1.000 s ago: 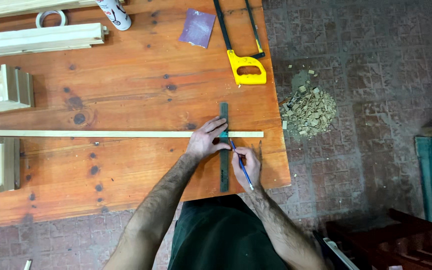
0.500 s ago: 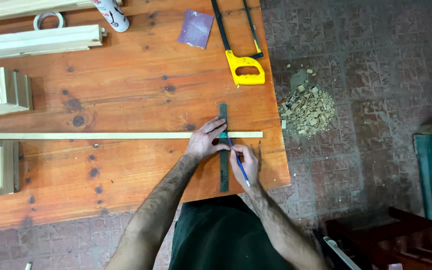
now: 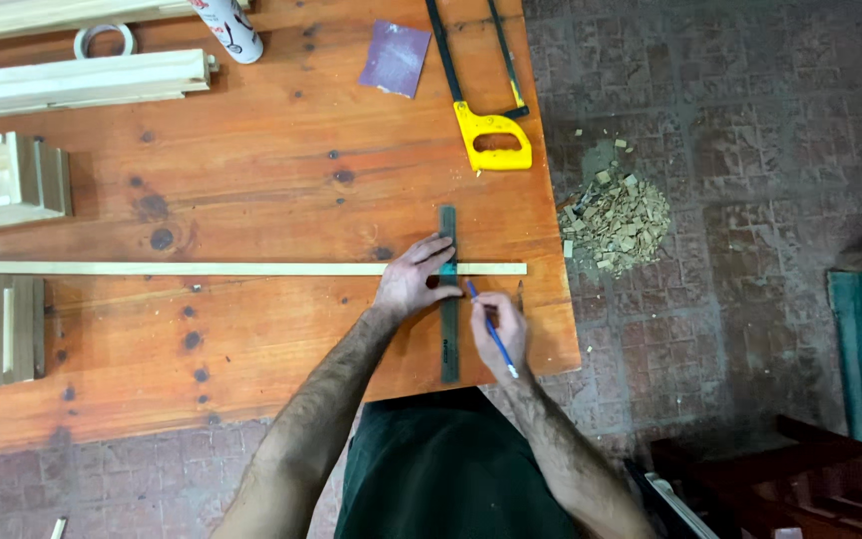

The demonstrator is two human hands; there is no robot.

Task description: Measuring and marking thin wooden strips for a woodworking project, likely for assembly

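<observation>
Two hands: left hand (image 3: 413, 279) fingers spread flat pressing ruler (image 3: 448, 329) across strip (image 3: 202, 269); right hand (image 3: 501, 324) fingers pinch pen (image 3: 492, 328) beside it.

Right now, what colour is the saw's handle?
Yellow: the saw handle shows clearly in the head view.

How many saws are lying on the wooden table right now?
1. A hacksaw with a yellow handle lies at the table's far right end, its frame running off the top edge of the picture. Nothing else in view looks like a saw.
</observation>
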